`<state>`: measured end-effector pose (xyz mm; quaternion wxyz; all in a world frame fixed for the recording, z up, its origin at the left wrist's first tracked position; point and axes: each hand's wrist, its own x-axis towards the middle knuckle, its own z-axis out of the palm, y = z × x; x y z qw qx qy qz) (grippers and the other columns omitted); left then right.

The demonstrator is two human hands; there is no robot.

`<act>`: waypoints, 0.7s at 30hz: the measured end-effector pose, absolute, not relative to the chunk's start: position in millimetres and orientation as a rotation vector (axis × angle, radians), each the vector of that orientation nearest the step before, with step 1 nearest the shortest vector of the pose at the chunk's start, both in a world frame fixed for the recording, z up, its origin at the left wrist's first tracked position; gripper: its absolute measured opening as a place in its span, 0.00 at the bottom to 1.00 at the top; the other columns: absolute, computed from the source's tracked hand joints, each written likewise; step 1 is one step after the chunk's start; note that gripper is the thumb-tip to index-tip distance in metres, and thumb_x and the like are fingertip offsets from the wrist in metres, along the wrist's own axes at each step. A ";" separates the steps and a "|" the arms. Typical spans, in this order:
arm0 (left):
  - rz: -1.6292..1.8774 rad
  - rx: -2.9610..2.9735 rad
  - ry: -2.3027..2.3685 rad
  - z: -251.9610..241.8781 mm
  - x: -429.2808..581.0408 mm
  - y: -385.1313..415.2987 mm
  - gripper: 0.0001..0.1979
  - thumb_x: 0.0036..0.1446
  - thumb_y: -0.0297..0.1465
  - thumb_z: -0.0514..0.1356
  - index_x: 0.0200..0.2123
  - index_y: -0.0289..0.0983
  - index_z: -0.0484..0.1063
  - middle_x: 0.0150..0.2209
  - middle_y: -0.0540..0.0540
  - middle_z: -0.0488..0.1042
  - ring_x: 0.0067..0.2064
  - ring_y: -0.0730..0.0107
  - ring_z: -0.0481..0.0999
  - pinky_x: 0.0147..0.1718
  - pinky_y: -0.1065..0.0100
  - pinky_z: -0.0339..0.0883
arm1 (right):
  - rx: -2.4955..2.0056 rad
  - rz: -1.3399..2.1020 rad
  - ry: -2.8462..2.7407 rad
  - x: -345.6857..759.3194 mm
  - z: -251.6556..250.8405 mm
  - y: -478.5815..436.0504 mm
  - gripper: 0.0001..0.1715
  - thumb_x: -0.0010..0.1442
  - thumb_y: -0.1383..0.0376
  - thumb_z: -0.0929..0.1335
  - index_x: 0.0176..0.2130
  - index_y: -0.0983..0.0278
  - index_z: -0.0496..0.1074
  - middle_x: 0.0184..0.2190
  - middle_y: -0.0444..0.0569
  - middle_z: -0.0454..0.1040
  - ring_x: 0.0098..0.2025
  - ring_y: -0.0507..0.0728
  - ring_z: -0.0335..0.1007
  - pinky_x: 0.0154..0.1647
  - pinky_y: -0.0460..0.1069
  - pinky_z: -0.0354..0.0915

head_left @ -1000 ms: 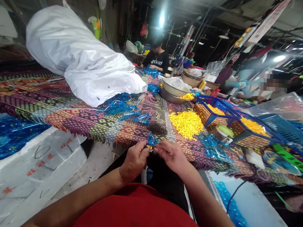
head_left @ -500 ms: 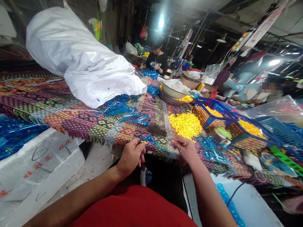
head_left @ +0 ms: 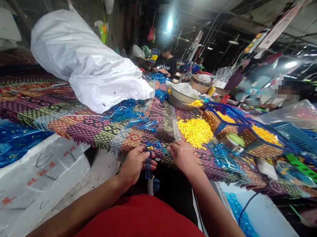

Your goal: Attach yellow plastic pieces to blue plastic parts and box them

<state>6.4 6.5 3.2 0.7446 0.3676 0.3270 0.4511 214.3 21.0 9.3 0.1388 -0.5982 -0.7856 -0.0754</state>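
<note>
So the left hand [head_left: 135, 163] sits right at the near edge of the desk [head_left: 67, 116], and its fingers [head_left: 142, 154] are closed around a blue plastic strip [head_left: 148, 168]. The strip hangs down past the edge, with a tiny yellow bit [head_left: 150, 147] at the top. The right hand [head_left: 181, 156] is just beside it, fingers [head_left: 174, 150] curled toward some crinkly blue plastic [head_left: 159, 146] on the cloth. Honestly can't tell if they're pinching anything or just resting there.

Just behind the hands is a small dark pile [head_left: 165, 135], and next to that a big heap of yellow pieces [head_left: 195, 131]. Blue baskets [head_left: 222, 120] with more yellow stuff stand to the right, a metal bowl [head_left: 179, 100] sits further back, and a huge white sack [head_left: 89, 64] lies across the left side.
</note>
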 end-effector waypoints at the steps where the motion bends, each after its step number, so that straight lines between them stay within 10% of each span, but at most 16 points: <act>1: 0.994 0.803 0.711 2.9 6.1 6.1 0.09 0.51 0.31 0.57 0.36 0.33 0.66 0.34 0.47 0.70 0.27 0.73 0.74 0.28 0.67 0.71 | -1.722 -0.225 -2.306 206.9 10.4 22.8 0.15 0.62 0.62 0.60 0.39 0.65 0.73 0.36 0.53 0.73 0.41 0.58 0.66 0.43 0.50 0.61; 13: 1.022 0.747 0.650 -1.0 4.1 6.5 0.12 0.48 0.31 0.62 0.38 0.34 0.69 0.35 0.47 0.71 0.30 0.70 0.76 0.33 0.63 0.72 | -1.762 -0.063 -2.342 188.7 13.3 39.1 0.08 0.57 0.68 0.64 0.36 0.67 0.73 0.34 0.56 0.73 0.38 0.60 0.69 0.38 0.51 0.62; 21: 1.083 0.888 0.623 11.5 12.1 0.0 0.17 0.48 0.31 0.62 0.44 0.37 0.71 0.41 0.44 0.74 0.34 0.70 0.75 0.33 0.68 0.71 | -1.125 1.120 -1.254 170.1 13.9 7.6 0.16 0.52 0.60 0.70 0.41 0.64 0.73 0.30 0.46 0.75 0.23 0.50 0.65 0.22 0.45 0.61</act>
